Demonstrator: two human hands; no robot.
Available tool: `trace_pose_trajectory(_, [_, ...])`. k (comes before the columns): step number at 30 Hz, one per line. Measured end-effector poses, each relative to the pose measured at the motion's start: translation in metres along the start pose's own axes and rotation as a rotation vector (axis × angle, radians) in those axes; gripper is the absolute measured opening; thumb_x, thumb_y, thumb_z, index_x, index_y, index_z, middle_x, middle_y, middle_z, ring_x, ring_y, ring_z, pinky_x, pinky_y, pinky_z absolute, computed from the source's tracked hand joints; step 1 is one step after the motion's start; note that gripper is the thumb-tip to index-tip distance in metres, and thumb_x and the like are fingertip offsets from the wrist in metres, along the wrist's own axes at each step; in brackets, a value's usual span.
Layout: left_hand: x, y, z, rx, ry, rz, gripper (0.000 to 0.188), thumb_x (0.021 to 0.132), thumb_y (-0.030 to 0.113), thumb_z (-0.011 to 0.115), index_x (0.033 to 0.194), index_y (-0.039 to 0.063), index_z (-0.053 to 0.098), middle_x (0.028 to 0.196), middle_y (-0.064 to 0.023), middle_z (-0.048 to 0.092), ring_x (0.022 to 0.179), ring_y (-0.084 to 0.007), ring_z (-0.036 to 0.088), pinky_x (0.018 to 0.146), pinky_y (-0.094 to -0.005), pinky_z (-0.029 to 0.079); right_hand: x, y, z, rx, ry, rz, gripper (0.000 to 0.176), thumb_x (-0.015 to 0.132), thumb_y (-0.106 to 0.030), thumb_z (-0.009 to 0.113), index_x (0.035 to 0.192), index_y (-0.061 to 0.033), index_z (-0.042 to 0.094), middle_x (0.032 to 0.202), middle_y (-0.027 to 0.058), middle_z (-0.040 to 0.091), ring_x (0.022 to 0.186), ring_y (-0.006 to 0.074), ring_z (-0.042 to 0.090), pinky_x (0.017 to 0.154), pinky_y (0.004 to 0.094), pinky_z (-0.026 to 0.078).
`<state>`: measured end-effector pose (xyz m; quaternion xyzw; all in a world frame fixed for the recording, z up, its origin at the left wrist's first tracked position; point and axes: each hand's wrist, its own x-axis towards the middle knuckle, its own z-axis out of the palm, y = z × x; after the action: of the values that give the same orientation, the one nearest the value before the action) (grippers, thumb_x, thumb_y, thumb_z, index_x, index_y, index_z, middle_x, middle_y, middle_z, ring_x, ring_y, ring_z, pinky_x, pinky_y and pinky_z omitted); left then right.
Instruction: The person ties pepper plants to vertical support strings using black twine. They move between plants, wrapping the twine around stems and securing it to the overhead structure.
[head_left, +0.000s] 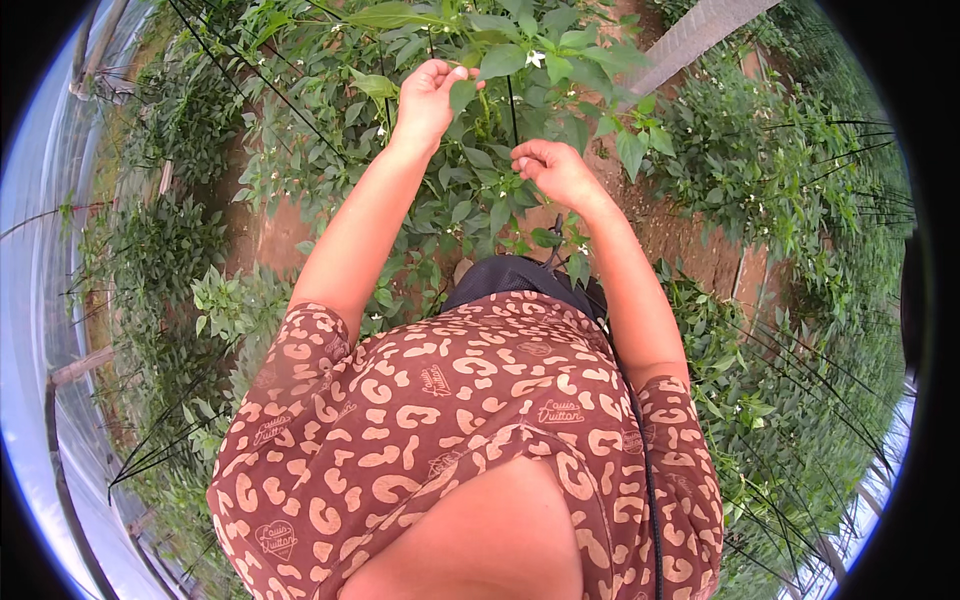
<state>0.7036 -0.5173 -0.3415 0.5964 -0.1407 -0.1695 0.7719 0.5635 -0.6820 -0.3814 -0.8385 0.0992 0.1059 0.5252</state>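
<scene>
My left hand (435, 94) is raised at the top centre, thumb and fingers pinched together at a leafy stem of a pepper plant (480, 161). A leaf partly covers its fingertips. Lower and to the right, my right hand (551, 169) is beside the same plant's foliage, its fingers curled; whether anything lies between them cannot be made out. A black string (512, 112) runs down through the leaves between the two hands. White flowers (535, 58) show on the plant.
Rows of pepper plants (750, 165) stand on both sides, with brown soil (697, 244) between them. A pale post (694, 45) slants at the upper right. More black strings (262, 86) cross the foliage. Plastic sheeting (37, 225) and a frame bar (64, 465) are at the left.
</scene>
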Motion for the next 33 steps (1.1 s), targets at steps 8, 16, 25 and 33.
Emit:
trace_pose_trajectory(8, [-0.035, -0.012, 0.022, 0.456, 0.135, 0.645, 0.012, 0.084, 0.001, 0.057, 0.096, 0.002, 0.057, 0.087, -0.0086, 0.059, 0.069, -0.0153, 0.060, 0.064, -0.0268, 0.048, 0.049, -0.011, 0.000, -0.238, 0.152, -0.240, 0.050, 0.087, -0.011, 0.050, 0.136, -0.0093, 0.041, 0.139, 0.0162, 0.041, 0.128, 0.0306, 0.040, 0.106, 0.0362, 0.032])
trace_pose_trajectory(16, [-0.098, -0.161, -0.009, 1.214, -0.691, 0.469, 0.032, 0.068, -0.001, 0.058, 0.098, 0.008, 0.064, 0.105, -0.0056, 0.061, 0.107, -0.0264, 0.053, 0.091, -0.0385, 0.042, 0.074, -0.009, -0.019, -0.265, 0.169, -0.119, 0.037, 0.087, -0.014, 0.055, 0.123, -0.0107, 0.053, 0.108, 0.0122, 0.060, 0.101, 0.0238, 0.058, 0.087, 0.0324, 0.046])
trace_pose_trajectory(25, [-0.108, -0.156, -0.031, 1.404, -0.907, 0.399, 0.024, 0.076, 0.003, 0.055, 0.098, 0.009, 0.061, 0.096, -0.0048, 0.061, 0.103, -0.0210, 0.054, 0.084, -0.0343, 0.046, 0.062, -0.037, 0.018, 0.297, -0.347, -0.019, 0.029, 0.089, -0.010, 0.054, 0.116, -0.0010, 0.054, 0.116, 0.0080, 0.059, 0.107, 0.0143, 0.055, 0.088, 0.0294, 0.045])
trace_pose_trajectory(33, [-0.107, -0.144, -0.121, -0.203, 0.045, -0.106, 0.029, 0.086, 0.003, 0.060, 0.112, 0.005, 0.047, 0.108, -0.0150, 0.062, 0.089, -0.0188, 0.061, 0.085, -0.0310, 0.049, 0.116, -0.053, 0.081, 0.227, 0.222, -0.057, 0.044, 0.081, -0.006, 0.056, 0.123, -0.0033, 0.047, 0.110, 0.0121, 0.061, 0.102, 0.0237, 0.057, 0.088, 0.0322, 0.044])
